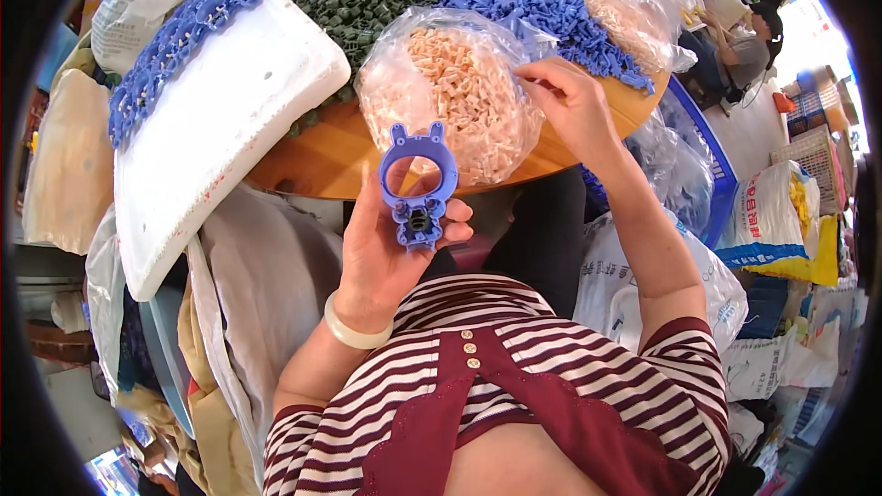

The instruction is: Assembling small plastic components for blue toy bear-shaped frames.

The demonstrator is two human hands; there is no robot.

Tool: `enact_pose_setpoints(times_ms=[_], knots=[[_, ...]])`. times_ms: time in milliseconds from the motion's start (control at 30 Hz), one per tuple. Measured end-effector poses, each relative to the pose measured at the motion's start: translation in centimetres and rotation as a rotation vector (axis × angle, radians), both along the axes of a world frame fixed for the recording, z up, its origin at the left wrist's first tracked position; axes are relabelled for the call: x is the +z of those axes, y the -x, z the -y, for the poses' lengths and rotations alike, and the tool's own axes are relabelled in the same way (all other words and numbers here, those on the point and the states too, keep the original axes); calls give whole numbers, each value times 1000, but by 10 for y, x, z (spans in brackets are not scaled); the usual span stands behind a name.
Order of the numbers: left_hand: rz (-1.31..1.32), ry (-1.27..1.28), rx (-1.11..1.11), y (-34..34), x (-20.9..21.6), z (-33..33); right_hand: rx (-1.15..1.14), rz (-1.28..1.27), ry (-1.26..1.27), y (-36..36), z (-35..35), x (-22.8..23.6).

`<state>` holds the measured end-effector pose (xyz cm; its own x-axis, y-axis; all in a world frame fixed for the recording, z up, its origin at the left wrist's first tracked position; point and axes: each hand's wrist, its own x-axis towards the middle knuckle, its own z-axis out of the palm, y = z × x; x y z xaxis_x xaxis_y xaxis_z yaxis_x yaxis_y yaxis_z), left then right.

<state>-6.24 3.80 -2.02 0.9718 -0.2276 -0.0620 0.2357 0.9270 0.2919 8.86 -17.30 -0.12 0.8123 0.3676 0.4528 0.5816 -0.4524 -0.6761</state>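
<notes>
Blue plastic frame (421,202), a round ring with two ear-like prongs and a dark insert in its narrow lower end, is raised just on my side of the clear bag (390,92). My left hand (378,246) grips it by that lower end, thumb to one side and fingers curled around the other, a pale bangle (356,331) at the wrist. My right hand (571,103) is at the bag's right edge, thumb and fingertips brought together; whether they pinch anything, I cannot tell. Small pale pieces (469,96) fill the bag, which rests on a wooden table (308,165). Beyond it to the left spreads a heap of dark green pieces (358,0); beyond it to the right, a heap of blue pieces (542,23), with a second clear bag (634,14) farther right. Left of the bag slants a white foam board (230,110), with blue parts (188,37) lined along its far edge.
</notes>
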Motion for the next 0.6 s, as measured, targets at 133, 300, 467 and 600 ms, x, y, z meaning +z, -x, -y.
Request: enact_pose_setpoints(times_ms=[133, 300, 467, 600], knots=[[-1, 33, -46, -7, -3, 10, 92, 189, 111, -3, -18, -10], [-40, -20, -38, -6, -2, 18, 105, 347, 356, -12, -43, -9], [-18, -57, -68, -10, -1, 15, 182, 316, 340, -23, -48, -11], [-25, -38, -74, -11, -3, 12, 217, 22, -39, -17, -36, -3]])
